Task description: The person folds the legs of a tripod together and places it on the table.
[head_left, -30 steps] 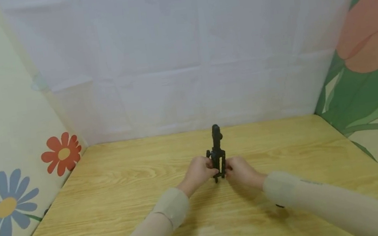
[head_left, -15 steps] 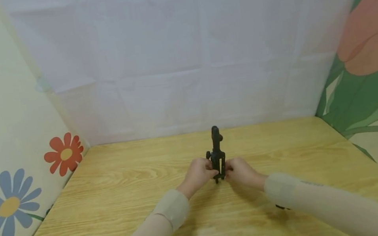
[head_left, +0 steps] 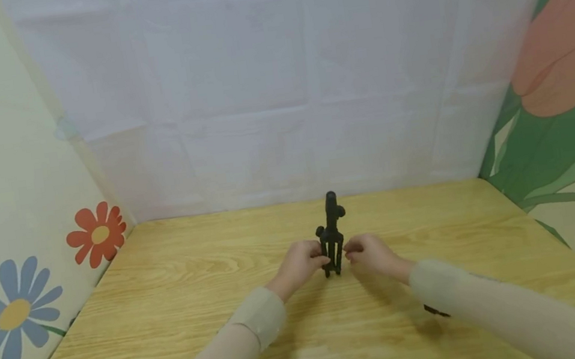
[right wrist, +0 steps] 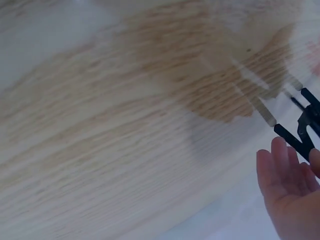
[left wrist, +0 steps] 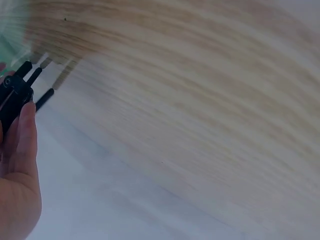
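Observation:
A small black tripod [head_left: 332,215] stands upright near the middle of the table, its legs a little apart at the bottom. My left hand [head_left: 299,265] holds its left side, thumb and fingers at a leg. In the left wrist view the fingers of that hand [left wrist: 22,185] wrap the tripod [left wrist: 15,95], whose leg ends point at the tabletop. My right hand [head_left: 375,257] is close beside the tripod's right side, fingertips just off it in the head view. The right wrist view has this hand [right wrist: 292,200] with fingers extended, thumb overlapping a tripod leg [right wrist: 291,138].
The wooden table [head_left: 192,240] reaches back to a white sheet [head_left: 232,90] hanging behind it. Painted flower panels flank it, with a red flower [head_left: 98,234] on the left. A small dark piece [head_left: 437,310] shows under my right cuff.
The tripod has turned, and its legs now show separately with gaps between them. My right hand has shifted slightly right, off the tripod's side. My left hand keeps its hold.

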`<state>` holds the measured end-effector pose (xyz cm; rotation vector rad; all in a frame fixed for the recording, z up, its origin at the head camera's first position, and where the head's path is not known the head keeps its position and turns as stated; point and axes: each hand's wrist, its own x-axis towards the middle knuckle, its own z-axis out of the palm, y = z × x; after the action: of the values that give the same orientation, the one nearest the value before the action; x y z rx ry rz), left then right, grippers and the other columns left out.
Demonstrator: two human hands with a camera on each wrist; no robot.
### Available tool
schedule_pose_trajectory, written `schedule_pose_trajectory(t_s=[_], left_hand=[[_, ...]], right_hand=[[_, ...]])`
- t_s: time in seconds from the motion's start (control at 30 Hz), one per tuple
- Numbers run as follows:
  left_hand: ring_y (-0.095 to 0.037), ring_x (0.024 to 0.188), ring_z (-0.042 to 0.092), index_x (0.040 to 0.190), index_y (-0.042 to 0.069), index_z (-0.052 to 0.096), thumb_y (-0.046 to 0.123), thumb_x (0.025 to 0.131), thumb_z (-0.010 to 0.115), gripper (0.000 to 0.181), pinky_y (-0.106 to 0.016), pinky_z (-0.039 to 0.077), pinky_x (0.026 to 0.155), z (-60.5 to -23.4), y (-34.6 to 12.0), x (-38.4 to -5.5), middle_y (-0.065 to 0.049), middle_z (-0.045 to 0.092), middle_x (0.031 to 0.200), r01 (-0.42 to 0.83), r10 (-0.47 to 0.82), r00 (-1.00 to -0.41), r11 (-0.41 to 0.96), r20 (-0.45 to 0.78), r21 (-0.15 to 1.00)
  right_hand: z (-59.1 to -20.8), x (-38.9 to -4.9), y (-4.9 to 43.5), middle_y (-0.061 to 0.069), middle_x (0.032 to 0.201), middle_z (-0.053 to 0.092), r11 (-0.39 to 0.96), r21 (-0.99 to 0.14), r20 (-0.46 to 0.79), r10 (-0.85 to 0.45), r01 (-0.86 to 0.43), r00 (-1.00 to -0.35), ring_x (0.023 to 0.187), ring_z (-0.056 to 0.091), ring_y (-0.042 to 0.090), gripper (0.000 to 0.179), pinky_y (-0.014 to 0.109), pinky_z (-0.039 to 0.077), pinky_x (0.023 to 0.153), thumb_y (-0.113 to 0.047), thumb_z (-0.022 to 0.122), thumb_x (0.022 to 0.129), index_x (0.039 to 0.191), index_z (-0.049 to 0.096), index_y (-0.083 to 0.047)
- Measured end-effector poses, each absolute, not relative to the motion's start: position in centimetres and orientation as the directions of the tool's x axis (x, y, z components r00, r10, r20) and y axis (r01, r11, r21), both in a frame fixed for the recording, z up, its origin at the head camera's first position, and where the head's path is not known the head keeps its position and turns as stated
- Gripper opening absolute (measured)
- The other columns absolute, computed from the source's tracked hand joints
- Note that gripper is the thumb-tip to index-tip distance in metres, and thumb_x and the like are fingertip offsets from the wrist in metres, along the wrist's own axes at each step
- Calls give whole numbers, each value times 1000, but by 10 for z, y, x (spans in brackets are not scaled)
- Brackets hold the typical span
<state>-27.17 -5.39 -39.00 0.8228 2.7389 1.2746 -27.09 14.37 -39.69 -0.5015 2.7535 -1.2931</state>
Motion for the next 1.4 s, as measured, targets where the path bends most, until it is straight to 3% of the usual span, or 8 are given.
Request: schedule_pose_trajectory(t_s=[0.27, 0.6, 0.8, 1.03, 1.4], left_hand=[[-20, 84, 66, 95, -2, 73, 1, 91, 65, 9, -34, 55, 74, -391, -58, -278, -14, 71, 94, 442, 505, -846, 491, 168, 751], [-20, 92, 66, 104, 0, 72, 2, 92, 64, 15, -34, 54, 78, -392, -59, -283, -10, 72, 100, 417, 534, -836, 470, 126, 778], [-22, 99, 66, 110, 0, 70, 3, 94, 62, 18, -37, 53, 87, -392, -58, -281, -10, 71, 105, 377, 506, -857, 484, 98, 790], [-21, 93, 66, 104, 0, 71, 3, 92, 64, 14, -35, 54, 82, -391, -57, -278, -9, 71, 100, 408, 497, -859, 514, 127, 754], [-28, 96, 66, 112, -7, 66, 6, 93, 65, 23, -38, 54, 82, -387, -66, -270, -17, 69, 105, 403, 468, -875, 561, 124, 723]], right_hand=[[-399, -274, 151, 26, 107, 67, 582, -746, 144, -332, -323, -932, 101, 64, 39, 21, 45, 52, 89, 6, 62, 90, 109, 64, 13], [-398, -273, 146, 19, 106, 70, 538, -764, 174, -362, -357, -916, 104, 64, 35, 16, 48, 49, 93, 2, 62, 92, 105, 70, 6], [-396, -272, 145, 19, 104, 70, 535, -773, 146, -374, -341, -916, 102, 65, 34, 15, 48, 51, 90, 0, 62, 93, 104, 70, 5], [-396, -273, 148, 20, 103, 70, 522, -765, 157, -415, -376, -896, 100, 65, 34, 14, 48, 51, 88, 1, 61, 93, 103, 70, 6], [-397, -269, 152, 16, 93, 71, 542, -728, 195, -423, -420, -885, 88, 67, 29, 9, 41, 55, 78, 3, 64, 90, 95, 70, 7]])
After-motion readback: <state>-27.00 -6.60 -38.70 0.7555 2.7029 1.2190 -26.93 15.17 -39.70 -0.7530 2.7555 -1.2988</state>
